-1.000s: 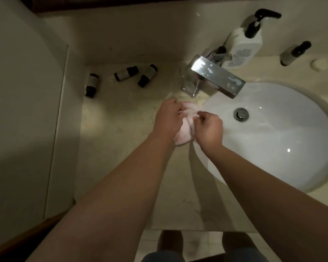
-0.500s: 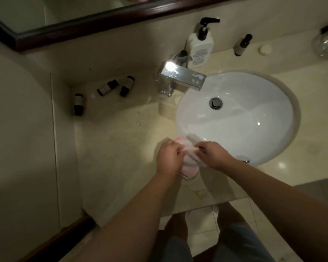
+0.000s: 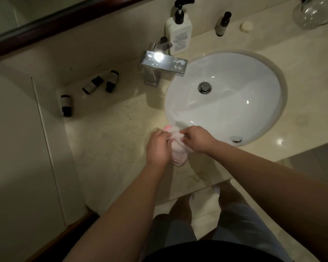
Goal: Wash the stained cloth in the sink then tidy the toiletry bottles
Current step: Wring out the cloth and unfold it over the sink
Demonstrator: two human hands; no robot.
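Your left hand (image 3: 158,146) and right hand (image 3: 197,139) both pinch the bunched pale-pink cloth (image 3: 176,148) between them over the beige marble counter (image 3: 110,148), its length hanging toward you, the white round sink (image 3: 235,110) just beyond-right.

faucet (image 3: 164,62): polished metal | sink (image 3: 254,103): glossy white ceramic | countertop (image 3: 110,148): smooth marble

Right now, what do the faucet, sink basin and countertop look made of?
Square chrome faucet: polished metal, going by its mirror glare and pale spots.
Round white sink basin: glazed ceramic, probably; smooth with sharp highlights.
Beige countertop: polished stone, marble-like; faint veins and a soft sheen, though it could be a composite.
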